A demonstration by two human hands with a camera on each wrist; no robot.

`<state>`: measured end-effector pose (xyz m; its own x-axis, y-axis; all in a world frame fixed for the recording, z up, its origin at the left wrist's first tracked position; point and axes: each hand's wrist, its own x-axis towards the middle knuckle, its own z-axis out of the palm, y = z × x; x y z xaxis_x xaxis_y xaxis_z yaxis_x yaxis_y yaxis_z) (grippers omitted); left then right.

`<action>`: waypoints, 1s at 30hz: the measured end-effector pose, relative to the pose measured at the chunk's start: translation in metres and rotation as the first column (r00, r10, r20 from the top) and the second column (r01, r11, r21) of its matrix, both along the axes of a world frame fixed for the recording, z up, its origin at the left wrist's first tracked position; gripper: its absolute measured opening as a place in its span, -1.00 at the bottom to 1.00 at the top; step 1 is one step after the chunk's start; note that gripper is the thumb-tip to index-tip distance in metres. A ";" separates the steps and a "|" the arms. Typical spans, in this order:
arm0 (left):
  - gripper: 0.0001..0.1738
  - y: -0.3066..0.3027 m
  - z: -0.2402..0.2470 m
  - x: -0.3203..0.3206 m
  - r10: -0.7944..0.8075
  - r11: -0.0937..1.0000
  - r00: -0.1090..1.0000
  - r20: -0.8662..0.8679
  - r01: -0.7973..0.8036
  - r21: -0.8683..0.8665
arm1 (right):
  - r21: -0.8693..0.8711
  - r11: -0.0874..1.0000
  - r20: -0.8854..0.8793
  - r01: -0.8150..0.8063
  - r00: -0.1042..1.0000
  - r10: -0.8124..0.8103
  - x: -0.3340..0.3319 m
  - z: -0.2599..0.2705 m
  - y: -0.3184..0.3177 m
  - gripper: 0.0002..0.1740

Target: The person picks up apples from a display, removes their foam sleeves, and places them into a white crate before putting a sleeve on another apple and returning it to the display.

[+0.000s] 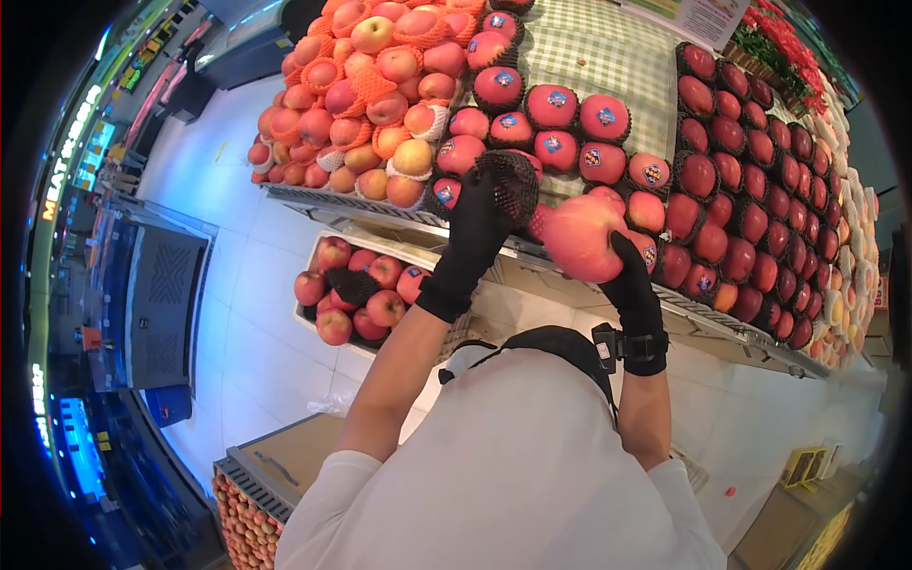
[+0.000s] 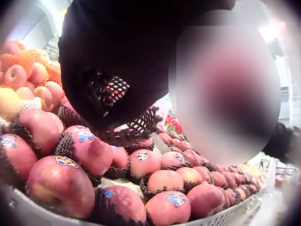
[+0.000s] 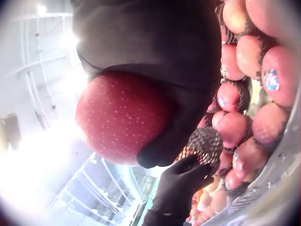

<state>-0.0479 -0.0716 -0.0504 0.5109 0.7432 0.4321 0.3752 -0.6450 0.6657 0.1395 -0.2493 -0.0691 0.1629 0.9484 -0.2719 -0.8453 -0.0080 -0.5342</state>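
Observation:
My gloved left hand (image 1: 475, 220) holds a black foam fruit net (image 1: 514, 187), spread into a mesh cup, over the front row of apples. In the right wrist view the same net (image 3: 207, 145) bulges from the fingers of that hand. A large red apple (image 1: 579, 237) with pale speckles sits in my gloved right hand (image 1: 635, 290), just right of the net. The thumb (image 3: 153, 154) curls against its side. Below the left hand, stickered apples (image 2: 61, 184) rest in black nets. A blurred patch covers part of the left wrist view.
Apples in orange nets (image 1: 385, 85) are heaped at the left of the stand; darker red apples (image 1: 750, 223) stand in rows to the right. A checked cloth (image 1: 589, 62) lies behind. Below the stand's edge is a white crate (image 1: 312, 309) of apples with a black net among them.

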 end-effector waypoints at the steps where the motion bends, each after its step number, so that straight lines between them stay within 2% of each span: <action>1: -0.38 -0.005 0.005 0.005 -0.021 1.000 1.000 -0.007 0.021 -0.017 | 0.042 0.999 0.061 0.008 0.998 -0.010 -0.009 0.015 0.001 -0.26; 4: -0.37 -0.014 -0.007 0.012 -0.162 0.986 0.979 0.127 0.154 0.071 | 0.124 0.992 0.247 0.033 0.967 -0.063 -0.036 0.042 0.014 -0.15; 7: -0.30 -0.005 -0.012 0.014 -0.312 0.949 0.940 0.139 0.316 -0.005 | 0.052 0.993 0.450 0.109 0.885 -0.121 -0.035 0.023 0.028 -0.14; 8: -0.30 -0.006 0.001 0.017 -0.354 0.934 0.924 0.143 0.358 -0.004 | 0.064 0.986 0.351 0.156 0.921 -0.169 -0.033 0.015 0.033 -0.24; 11: -0.29 -0.017 0.024 0.008 -0.313 0.943 0.948 0.055 0.317 -0.104 | -0.001 0.992 0.321 0.127 0.939 -0.120 -0.014 -0.005 0.043 -0.40; 12: -0.27 -0.015 0.012 0.007 -0.280 0.960 0.960 0.021 0.279 0.022 | -0.013 0.989 0.313 0.146 0.940 -0.135 -0.010 -0.010 0.042 -0.44; 14: -0.27 -0.022 0.016 0.005 -0.281 0.960 0.959 0.033 0.281 -0.003 | -0.039 0.982 0.294 0.183 0.942 -0.164 -0.011 -0.005 0.042 -0.51; 17: -0.27 -0.032 0.021 0.005 -0.314 0.946 0.947 0.071 0.318 -0.063 | 0.029 0.969 0.481 0.245 0.847 -0.229 -0.018 0.002 0.040 -0.50; 19: -0.25 -0.036 0.024 0.005 -0.331 0.940 0.942 0.065 0.335 -0.066 | 0.086 0.971 0.713 0.224 0.667 -0.217 -0.017 -0.002 0.039 -0.46; 21: -0.20 -0.039 0.027 0.005 -0.329 0.944 0.944 0.021 0.330 -0.026 | 0.075 0.983 0.769 0.165 0.618 -0.163 -0.014 -0.005 0.039 -0.42; 23: -0.17 -0.037 0.028 0.005 -0.374 0.926 0.927 0.017 0.373 0.061 | 0.013 0.997 0.681 0.070 0.730 -0.060 -0.008 -0.001 0.040 -0.37; 24: -0.15 -0.036 0.029 0.005 -0.395 0.914 0.918 0.014 0.392 0.105 | 0.040 0.998 0.731 0.057 0.679 -0.068 -0.008 0.001 0.040 -0.35; 26: -0.14 -0.040 0.038 0.003 -0.429 0.903 0.903 -0.003 0.429 0.033 | 0.096 0.995 0.819 0.023 0.566 -0.093 -0.009 0.008 0.038 -0.32; 27: -0.13 -0.041 0.042 0.002 -0.446 0.895 0.895 -0.009 0.446 -0.001 | 0.088 0.994 0.826 0.070 0.553 -0.112 -0.010 0.007 0.038 -0.31; 29: -0.14 -0.042 0.045 0.003 -0.483 0.874 0.875 -0.030 0.484 0.052 | 0.075 0.984 0.840 0.161 0.522 -0.150 -0.014 -0.003 0.040 -0.29; 30: -0.13 -0.045 0.047 0.003 -0.504 0.861 0.863 -0.035 0.506 0.060 | 0.026 0.979 0.819 0.204 0.557 -0.138 -0.015 -0.009 0.042 -0.26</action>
